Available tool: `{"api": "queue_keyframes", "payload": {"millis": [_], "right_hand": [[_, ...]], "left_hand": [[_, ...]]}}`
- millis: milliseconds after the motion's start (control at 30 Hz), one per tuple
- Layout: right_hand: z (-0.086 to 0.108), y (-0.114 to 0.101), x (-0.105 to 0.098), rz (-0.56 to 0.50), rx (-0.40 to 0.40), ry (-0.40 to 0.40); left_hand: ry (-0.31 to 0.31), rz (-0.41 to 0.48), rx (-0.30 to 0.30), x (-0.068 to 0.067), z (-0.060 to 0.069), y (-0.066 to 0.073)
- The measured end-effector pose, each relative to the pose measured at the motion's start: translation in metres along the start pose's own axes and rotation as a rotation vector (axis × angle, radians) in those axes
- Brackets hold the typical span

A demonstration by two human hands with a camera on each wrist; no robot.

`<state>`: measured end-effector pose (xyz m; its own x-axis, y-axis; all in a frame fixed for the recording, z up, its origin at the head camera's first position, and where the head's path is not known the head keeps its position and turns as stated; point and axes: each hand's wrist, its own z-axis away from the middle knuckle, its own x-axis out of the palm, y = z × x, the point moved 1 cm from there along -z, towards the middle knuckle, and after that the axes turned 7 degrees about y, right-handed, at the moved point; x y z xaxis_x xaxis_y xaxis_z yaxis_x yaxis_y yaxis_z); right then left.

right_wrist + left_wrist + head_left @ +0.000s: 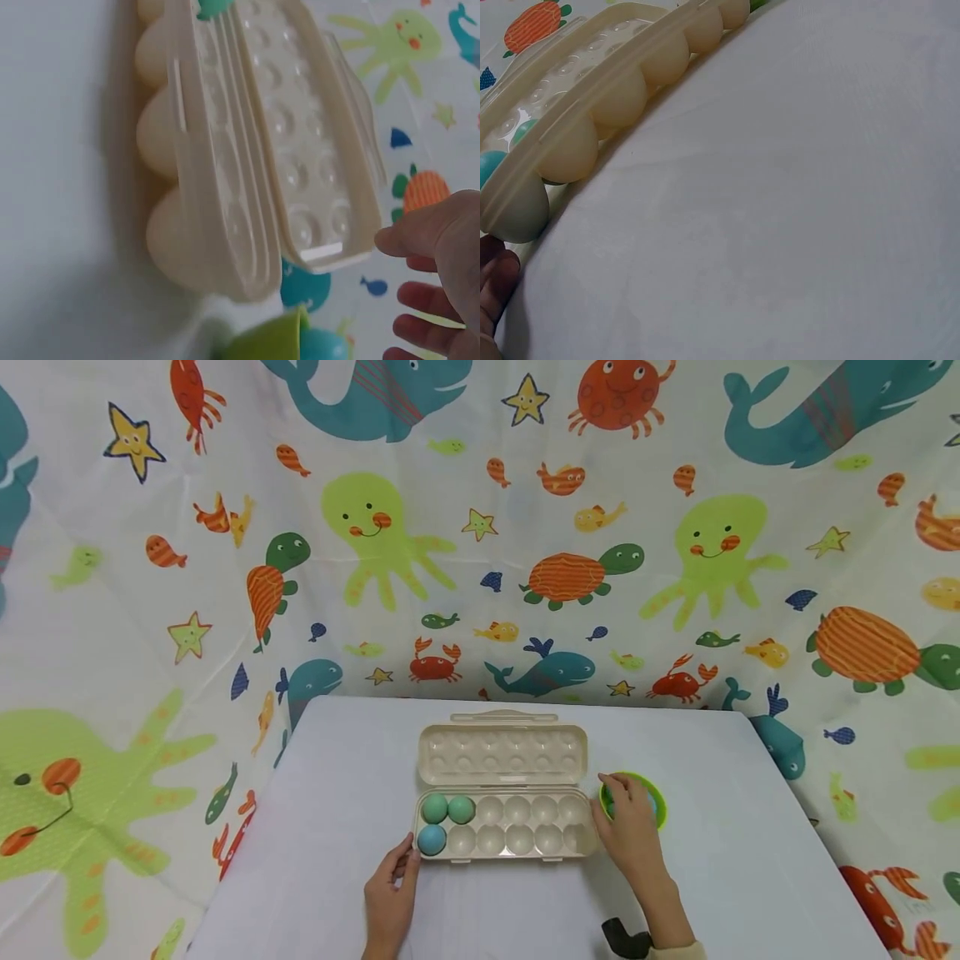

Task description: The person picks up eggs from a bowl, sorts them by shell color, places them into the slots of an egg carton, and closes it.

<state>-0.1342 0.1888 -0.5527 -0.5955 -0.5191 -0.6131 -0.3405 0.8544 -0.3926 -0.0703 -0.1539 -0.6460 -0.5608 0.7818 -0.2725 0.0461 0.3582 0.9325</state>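
Observation:
An open beige egg carton (504, 758) lies on the table, its lid folded back. Two green toy eggs (447, 809) sit in the back row at the left end, with a blue toy egg (431, 840) in front. My left hand (392, 889) holds the carton's front left corner between fingers and thumb. Over a lime green bowl (663, 814), right of the carton, hovers my right hand (628, 822). The right wrist view shows its fingers (427, 229) apart, holding nothing. A blue egg (322, 344) shows inside the bowl; the hand partly hides the contents.
A white cloth covers the table (330, 777). Behind and beside it hangs a curtain (480, 568) printed with sea animals. A black object (626, 939) is by my right forearm.

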Motion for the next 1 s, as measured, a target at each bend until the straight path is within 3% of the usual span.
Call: {"api": "queue_keyframes", "payload": {"millis": [167,433,1000], "right_hand": [[0.003,0.021,-0.012,0.028,0.107,-0.04],[0.006,0.042,-0.014,0.065,0.257,-0.188],[-0.002,0.057,0.006,0.161,0.359,-0.33]], "left_hand": [[0.004,0.008,0.032,0.001,-0.001,-0.001],[0.001,-0.004,0.041,0.001,-0.001,-0.004],[0.001,-0.055,-0.002,0.001,-0.001,-0.001]]}}
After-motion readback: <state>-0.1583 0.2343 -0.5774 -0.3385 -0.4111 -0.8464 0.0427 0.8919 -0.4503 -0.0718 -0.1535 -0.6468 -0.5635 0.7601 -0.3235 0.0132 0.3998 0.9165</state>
